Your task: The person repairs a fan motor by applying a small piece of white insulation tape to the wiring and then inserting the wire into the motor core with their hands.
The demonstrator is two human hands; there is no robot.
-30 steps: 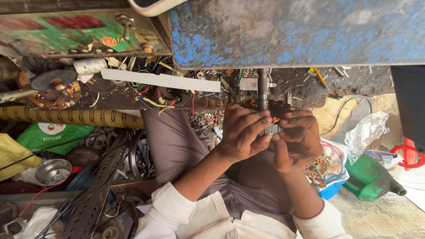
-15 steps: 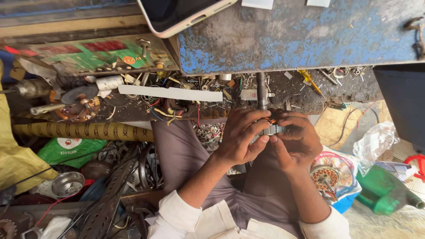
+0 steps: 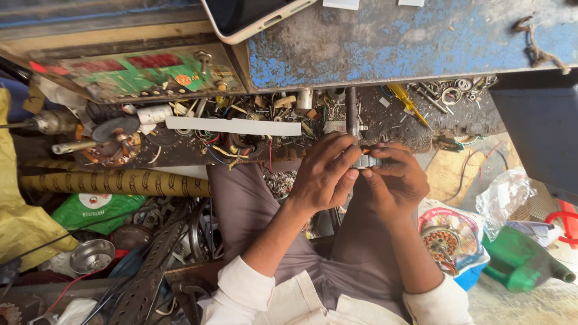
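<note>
Your left hand (image 3: 325, 174) and right hand (image 3: 394, 180) are both staying closed on small grey metal part with orange winding tip (image 3: 365, 160), fingertips pinching it from either side. Part is sitting above your lap, just below edge of scratched blue metal bench (image 3: 409, 42), touching upright dark steel rod (image 3: 351, 111).

Grip is looking unchanged over last second; only your view is drifting, so white-edged phone (image 3: 253, 15) is now showing at bench top. Fiddly fitting work is continuing, judging by that. Yellow-handled screwdriver (image 3: 406, 101) is lying untouched nearby.

Quantities — two hands: left hand (image 3: 325, 174), right hand (image 3: 394, 180); one small metal part (image 3: 366, 161) between the fingertips; one phone (image 3: 256, 15); one yellow screwdriver (image 3: 408, 103).
</note>
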